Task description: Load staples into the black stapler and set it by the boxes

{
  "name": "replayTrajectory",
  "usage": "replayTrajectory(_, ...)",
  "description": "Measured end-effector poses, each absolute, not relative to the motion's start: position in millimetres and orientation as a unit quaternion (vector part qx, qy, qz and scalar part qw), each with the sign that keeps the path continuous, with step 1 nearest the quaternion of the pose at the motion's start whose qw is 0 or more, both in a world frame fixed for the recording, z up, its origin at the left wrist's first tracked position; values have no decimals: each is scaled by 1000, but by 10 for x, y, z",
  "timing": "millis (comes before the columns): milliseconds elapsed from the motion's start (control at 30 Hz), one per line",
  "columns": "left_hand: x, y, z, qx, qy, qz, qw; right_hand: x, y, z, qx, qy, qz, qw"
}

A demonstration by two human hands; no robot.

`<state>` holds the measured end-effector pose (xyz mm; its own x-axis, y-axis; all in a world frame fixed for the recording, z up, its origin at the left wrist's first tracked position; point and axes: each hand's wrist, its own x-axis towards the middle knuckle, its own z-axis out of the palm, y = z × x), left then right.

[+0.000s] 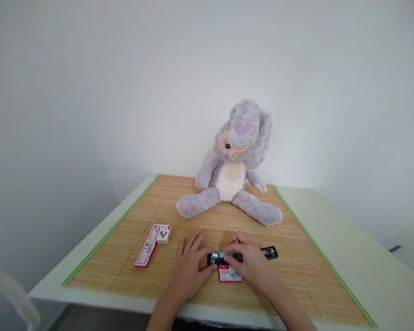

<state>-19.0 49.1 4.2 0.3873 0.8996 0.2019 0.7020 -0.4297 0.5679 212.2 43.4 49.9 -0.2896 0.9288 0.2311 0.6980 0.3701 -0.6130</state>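
Note:
A black stapler (214,258) lies opened out flat across the mat, its far arm (269,252) pointing right. My left hand (189,271) grips the stapler's left end between thumb and forefinger, the other fingers spread out. Over the stapler's middle, my right hand (250,259) has its fingers pinched together at the shiny metal channel. Whatever they hold is hidden by the fingers. Just below the stapler sits a red and white staple box (230,274), partly covered by my right hand.
Red and white boxes (146,254) and a smaller box with a stapler picture (164,234) lie at the left. A grey plush rabbit (231,181) sits against the wall behind. The bamboo mat (124,276) has green edges and covers much of the white table (331,220).

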Motion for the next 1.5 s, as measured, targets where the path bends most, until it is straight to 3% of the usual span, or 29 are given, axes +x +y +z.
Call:
replayTrajectory(533,-195,505,44,807,496,243,211,2124,430,446,-534,-780,179,273)
replayTrajectory(1067,-192,518,15,803,499,253,206,2132,361,572,-531,-816,131,187)
replayTrajectory(1300,-192,522,16,802,501,246,212,2126,336,637,-530,-817,125,190)
replayTrajectory(1500,-192,524,22,797,505,252,215,2711,335,670,-576,-780,110,219)
